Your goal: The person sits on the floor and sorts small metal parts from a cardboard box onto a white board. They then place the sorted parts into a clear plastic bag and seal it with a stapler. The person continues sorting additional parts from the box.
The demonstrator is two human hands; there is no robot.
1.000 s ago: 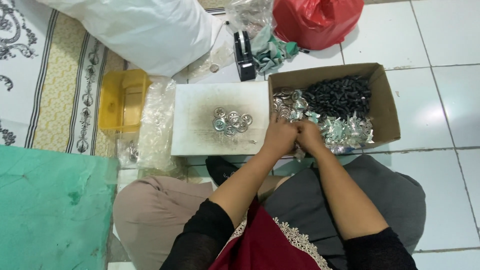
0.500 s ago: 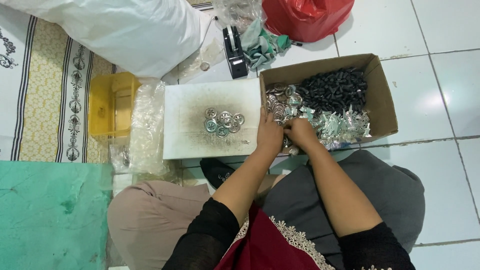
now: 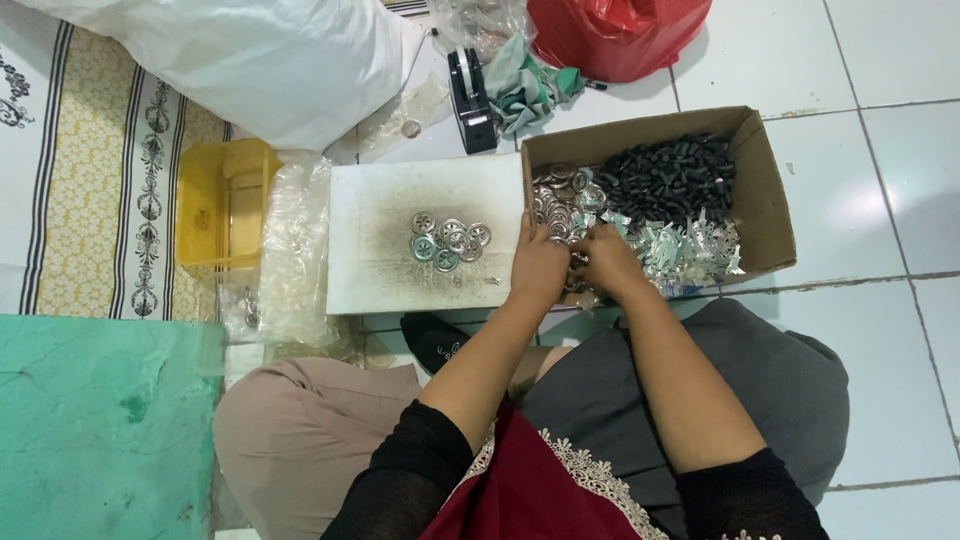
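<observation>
Your left hand [image 3: 540, 268] and right hand [image 3: 608, 262] meet at the near-left corner of the cardboard box [image 3: 762, 190], whose long axis runs left to right. Both are curled over small silver metal parts [image 3: 560, 200]; which piece each pinches is hidden. More silver discs [image 3: 450, 240] lie flat on the white board [image 3: 380, 200] just beside it.

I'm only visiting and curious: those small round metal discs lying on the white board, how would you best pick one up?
Take a metal disc at the edge of the pile by its thin rim, coming straight down from above. The discs lie flat on the white board, so only their rims give a pinch, probably easiest after sliding one clear of its neighbours.
</observation>
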